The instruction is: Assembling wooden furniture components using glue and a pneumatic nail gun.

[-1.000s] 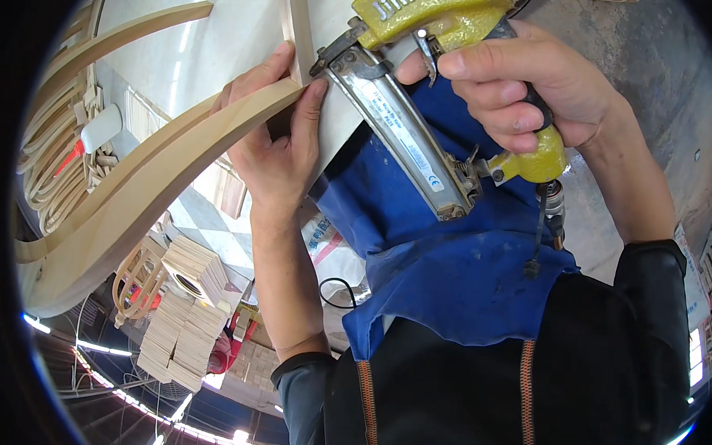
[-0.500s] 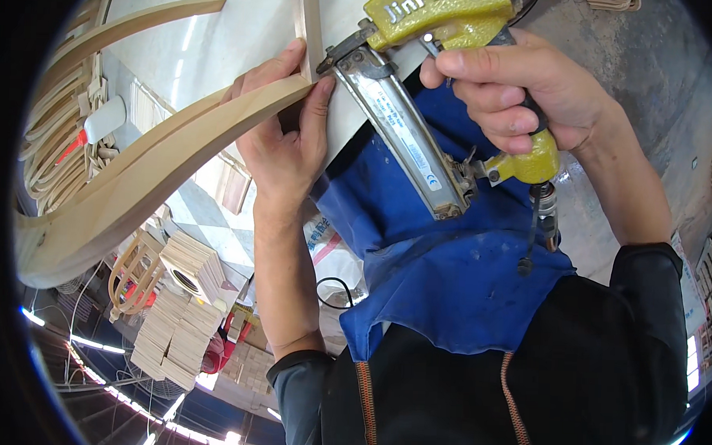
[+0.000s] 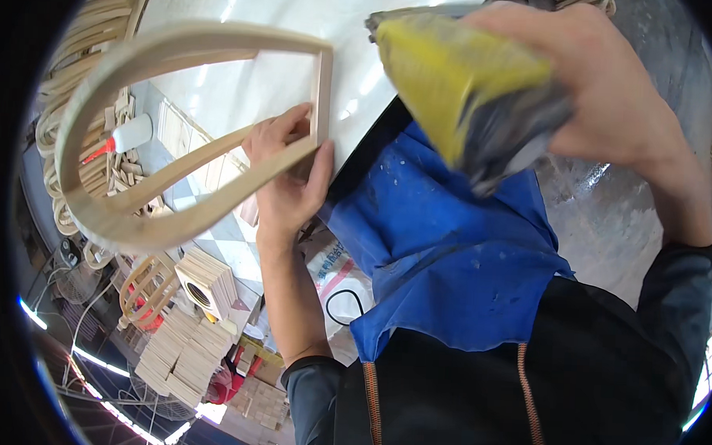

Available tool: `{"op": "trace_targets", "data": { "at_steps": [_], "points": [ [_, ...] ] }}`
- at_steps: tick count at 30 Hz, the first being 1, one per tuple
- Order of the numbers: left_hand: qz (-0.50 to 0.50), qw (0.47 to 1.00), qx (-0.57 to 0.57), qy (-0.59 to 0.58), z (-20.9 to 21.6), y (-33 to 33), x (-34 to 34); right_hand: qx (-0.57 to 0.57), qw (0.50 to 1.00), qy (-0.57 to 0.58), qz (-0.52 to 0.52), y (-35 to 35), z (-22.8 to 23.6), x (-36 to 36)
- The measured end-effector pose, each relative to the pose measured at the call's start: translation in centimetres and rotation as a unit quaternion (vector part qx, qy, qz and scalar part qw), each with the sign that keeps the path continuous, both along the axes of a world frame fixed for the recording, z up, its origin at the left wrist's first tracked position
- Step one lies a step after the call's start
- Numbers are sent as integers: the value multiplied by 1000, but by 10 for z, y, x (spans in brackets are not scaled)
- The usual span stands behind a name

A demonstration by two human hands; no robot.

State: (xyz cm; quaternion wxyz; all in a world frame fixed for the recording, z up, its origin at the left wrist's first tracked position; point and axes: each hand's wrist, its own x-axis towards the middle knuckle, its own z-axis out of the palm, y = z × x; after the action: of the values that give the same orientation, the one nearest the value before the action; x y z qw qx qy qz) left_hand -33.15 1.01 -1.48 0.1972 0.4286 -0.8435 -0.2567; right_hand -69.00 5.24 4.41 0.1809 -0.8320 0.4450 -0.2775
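A bent wooden frame, rounded at one end, has a short straight crosspiece across its other end. My left hand is closed around the near corner, where the crosspiece meets the lower curved strip, thumb on one side and fingers on the other. In my right hand is a yellow nail gun, blurred by motion and held apart from the frame, over the table edge and my blue apron. The fingers around its handle are mostly hidden.
Beneath the frame lies a pale, shiny table. Beyond its left side are a white bottle with a red tip, curved wooden parts, stacked boards with a round hole and stacked wooden slats. Concrete floor lies to the right.
The nail gun has lifted off the frame's corner and swung up and right, turning in my right hand. The frame has tilted in my left hand, and its whole loop now shows.
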Motion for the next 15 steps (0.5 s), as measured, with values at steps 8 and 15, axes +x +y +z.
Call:
{"op": "trace_targets", "data": {
  "at_steps": [8,15],
  "points": [
    [-20,995,87,42,17,-14,9,-129,948,289,23,-10,-33,14],
    [97,939,272,184,29,-42,-11,-169,924,343,-20,8,-42,34]
  ]
}}
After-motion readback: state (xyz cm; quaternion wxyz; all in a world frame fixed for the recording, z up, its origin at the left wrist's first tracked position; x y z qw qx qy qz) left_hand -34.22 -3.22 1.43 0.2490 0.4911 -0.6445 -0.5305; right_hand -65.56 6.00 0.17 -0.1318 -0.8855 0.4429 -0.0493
